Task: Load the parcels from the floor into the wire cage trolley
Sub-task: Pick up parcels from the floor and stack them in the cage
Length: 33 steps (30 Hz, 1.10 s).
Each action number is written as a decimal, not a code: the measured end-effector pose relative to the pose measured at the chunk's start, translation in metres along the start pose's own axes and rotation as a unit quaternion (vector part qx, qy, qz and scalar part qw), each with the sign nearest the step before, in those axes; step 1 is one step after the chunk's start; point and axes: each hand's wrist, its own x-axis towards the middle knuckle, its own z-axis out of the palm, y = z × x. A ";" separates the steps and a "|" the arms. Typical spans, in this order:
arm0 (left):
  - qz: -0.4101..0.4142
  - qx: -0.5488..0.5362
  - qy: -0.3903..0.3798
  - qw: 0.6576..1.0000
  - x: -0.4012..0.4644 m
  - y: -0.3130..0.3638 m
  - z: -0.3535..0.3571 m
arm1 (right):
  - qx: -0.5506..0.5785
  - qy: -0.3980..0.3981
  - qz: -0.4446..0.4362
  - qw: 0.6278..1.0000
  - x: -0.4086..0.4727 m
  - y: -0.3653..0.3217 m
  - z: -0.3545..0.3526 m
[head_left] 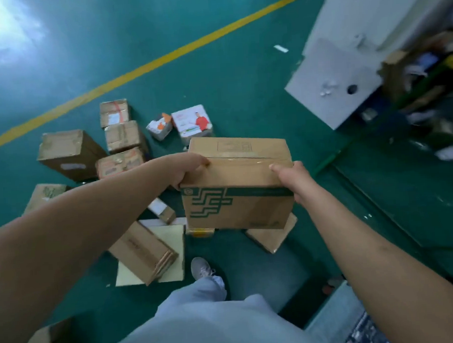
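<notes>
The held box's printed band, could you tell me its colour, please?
Dark green on the cardboard box, head view.

Two hands (190, 168), one held carton (237, 186), roughly eleven parcels (70, 154) on the floor, one shoe (202, 268).

matt brown cardboard box (237, 189), glossy tape seam, glossy green floor (213, 66)

Green floor (241, 91) with yellow line (160, 60), scattered cardboard parcels (70, 154).
</notes>
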 end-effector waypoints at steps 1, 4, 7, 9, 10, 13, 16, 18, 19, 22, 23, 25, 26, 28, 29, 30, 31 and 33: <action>0.004 0.022 -0.017 1.000 -0.006 0.003 0.018 | 0.013 0.016 0.004 1.000 -0.010 0.017 -0.017; 0.016 0.096 -0.046 0.994 -0.023 0.008 0.076 | 0.036 0.053 0.036 0.997 -0.039 0.074 -0.060; 0.019 0.158 -0.077 0.984 -0.044 0.007 0.140 | 0.072 0.083 0.065 0.992 -0.069 0.134 -0.105; 0.019 0.197 -0.105 0.974 -0.057 0.002 0.186 | 0.095 0.095 0.083 0.987 -0.092 0.181 -0.133; 0.022 0.220 -0.121 0.968 -0.067 -0.002 0.215 | 0.111 0.108 0.093 0.984 -0.107 0.209 -0.149; 0.030 0.286 -0.152 0.945 -0.098 -0.019 0.292 | 0.147 0.140 0.138 0.969 -0.155 0.283 -0.188; 0.052 0.342 -0.184 0.920 -0.131 -0.035 0.369 | 0.179 0.183 0.176 0.951 -0.203 0.352 -0.226; 0.067 0.381 -0.203 0.900 -0.156 -0.046 0.420 | 0.200 0.214 0.191 0.937 -0.235 0.395 -0.249; 0.072 0.400 -0.215 0.888 -0.170 -0.053 0.447 | 0.210 0.231 0.201 0.928 -0.254 0.419 -0.261; 0.095 0.445 -0.237 0.858 -0.212 -0.075 0.516 | 0.238 0.271 0.232 0.903 -0.305 0.471 -0.290; 0.098 0.462 -0.250 0.845 -0.229 -0.083 0.540 | 0.255 0.290 0.242 0.890 -0.324 0.493 -0.299; 0.107 0.472 -0.274 0.831 -0.251 -0.095 0.575 | 0.282 0.315 0.251 0.871 -0.352 0.518 -0.313; 0.112 0.484 -0.290 0.818 -0.271 -0.107 0.605 | 0.303 0.334 0.264 0.853 -0.376 0.544 -0.322; 0.127 0.489 -0.305 0.808 -0.287 -0.115 0.633 | 0.325 0.357 0.258 0.837 -0.395 0.570 -0.333; 0.140 0.498 -0.312 0.797 -0.299 -0.121 0.651 | 0.339 0.370 0.262 0.824 -0.410 0.583 -0.339; 0.155 0.498 -0.314 0.793 -0.306 -0.124 0.661 | 0.346 0.380 0.264 0.816 -0.418 0.590 -0.342; 0.160 0.504 -0.322 0.785 -0.317 -0.131 0.680 | 0.359 0.400 0.264 0.801 -0.432 0.604 -0.346; 0.176 0.518 -0.338 0.766 -0.337 -0.141 0.704 | 0.367 0.428 0.265 0.782 -0.453 0.617 -0.353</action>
